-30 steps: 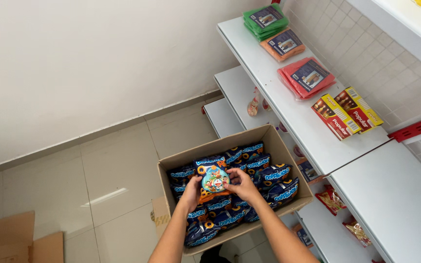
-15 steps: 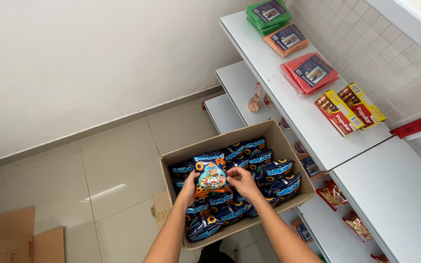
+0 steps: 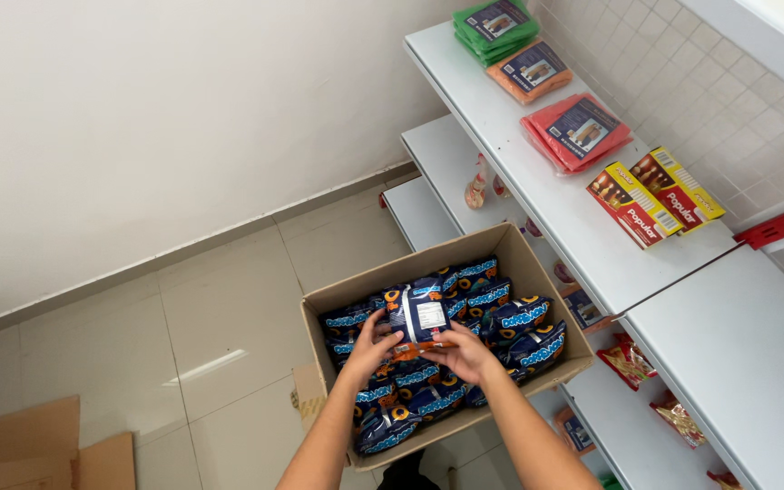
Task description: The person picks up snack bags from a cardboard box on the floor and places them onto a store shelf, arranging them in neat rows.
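Both hands, left hand (image 3: 369, 345) and right hand (image 3: 466, 354), grasp one blue snack packet (image 3: 419, 318) over the middle of the cardboard box (image 3: 537, 272), its back side up. It looks light, crinkly and probably slippery; pinching the side edges suits it. The shelf (image 3: 546, 191) lies at two o'clock.

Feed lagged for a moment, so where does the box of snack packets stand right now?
Done: nothing from this box shows on the white shelf, which carries only cloth packs and red-yellow boxes. In hand: left hand and right hand together grip one blue snack packet above the cardboard box. Left: the box looks nearly full.
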